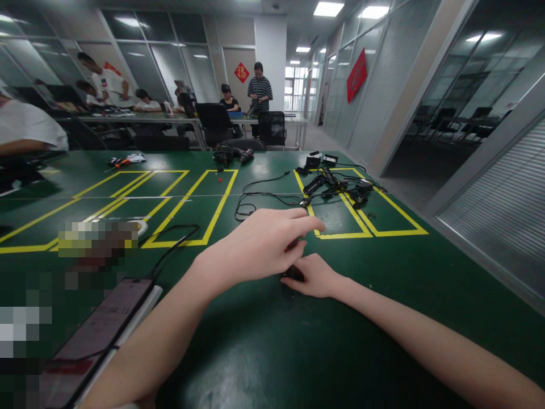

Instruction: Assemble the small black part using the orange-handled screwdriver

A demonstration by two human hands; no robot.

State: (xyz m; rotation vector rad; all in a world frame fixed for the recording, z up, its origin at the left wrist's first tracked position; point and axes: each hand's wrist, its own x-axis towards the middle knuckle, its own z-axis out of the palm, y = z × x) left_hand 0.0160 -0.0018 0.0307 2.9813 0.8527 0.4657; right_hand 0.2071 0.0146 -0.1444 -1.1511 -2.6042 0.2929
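Nearest the camera, the left forearm (pixel 170 329) is seen crossing beside a dark-framed screen device (pixel 102 324), beneath whose edge a white slab (pixel 150 302) is exposed. A black lead (pixel 172 249) is noted at the far end of the device.

Ahead, a small dark object (pixel 295 274) is found between the two hands, low over the green table (pixel 383 318); whether it is rested on the surface cannot be established. Its near side is held by the right hand (pixel 317 275), with thumb and fingers closed narrowly about it. The left hand (pixel 259 244) is arched above, index finger extended; whether anything is gripped by its curled fingers is not shown.

From its size against the fingers, the object is judged light and, from its compact form, probably stiff. Slipperiness and fragility cannot be confirmed, as most of it is covered. Hold is best taken at the low sides, with the top steadied lightly and squeezing avoided.

Beyond, a thin black cable (pixel 266 195) is laid on the table, left of a tangle of black parts (pixel 330 182) over yellow tape (pixel 400 232). A red-and-black tool (pixel 246 156) is placed near the far edge. Co-workers are seen at a farther table (pixel 145 118).
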